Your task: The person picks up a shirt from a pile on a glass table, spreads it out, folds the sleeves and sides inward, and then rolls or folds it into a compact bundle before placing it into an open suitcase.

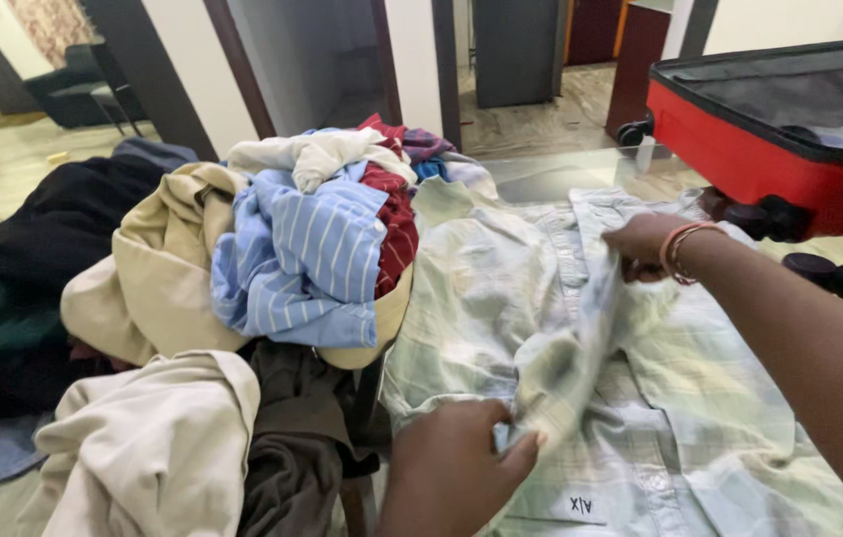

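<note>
Left hand pinches a raised fold of the pale green checked cotton shirt, spread flat on the glass table. Right hand grips the same fold farther along. Beyond: heaped clothes pile, open red suitcase.

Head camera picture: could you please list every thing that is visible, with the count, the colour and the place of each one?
plaid shirt: one, pale green and white, spread flat at the centre and right, one edge lifted.
striped shirt: one, blue and white, on top of the clothes pile.
red garment: one, dark red, in the pile beside the striped shirt.
beige garments: several, cream to tan, left and lower left of the pile.
dark garments: several, black and dark green, far left.
suitcase: one, red with dark lining, open, upper right.
armchair: one, dark, upper left background.
left hand: one, pinching the lifted shirt edge, bottom centre.
right hand: one, bangles on the wrist, gripping the same edge farther up.
</note>
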